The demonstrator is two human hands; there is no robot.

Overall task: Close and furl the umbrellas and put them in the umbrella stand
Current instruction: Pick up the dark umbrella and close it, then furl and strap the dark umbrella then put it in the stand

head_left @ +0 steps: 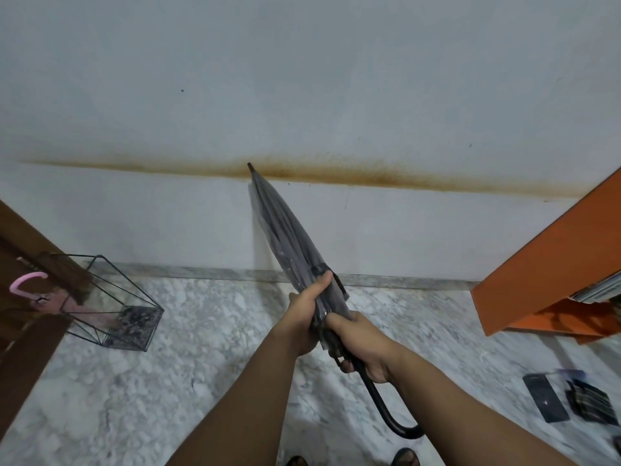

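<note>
Umbrella (285, 237), grey and see-through with a black hooked handle, is folded shut and held aloft in the middle of the view, its tip slanting up and to the left toward the pale wall (302, 79) and crossing a rusty brown stain (369, 178) that runs along it. The left hand (307, 317) grips the gathered canopy near its lower end, fingers wrapped round the fabric and thumb laid along it pointing up toward a black strap. Just beneath it, the right hand (364, 348) is curled round the shaft where the canopy ends, and the curved handle hangs out below that hand toward the marble floor (201, 364). Well to the left, a black wire umbrella stand (134, 301) sits on the floor near the wall, leaning in the wide lens, with a pink umbrella (28, 282) already in it, its pink hook handle poking out at the top. A dark wooden door frame (30, 348) stands just beside the stand at the left edge. On the right, an orange cabinet (544, 264) stands near the wall, and a few dark flat items (571, 400), too blurred to name, lie on the floor in front of it.
</note>
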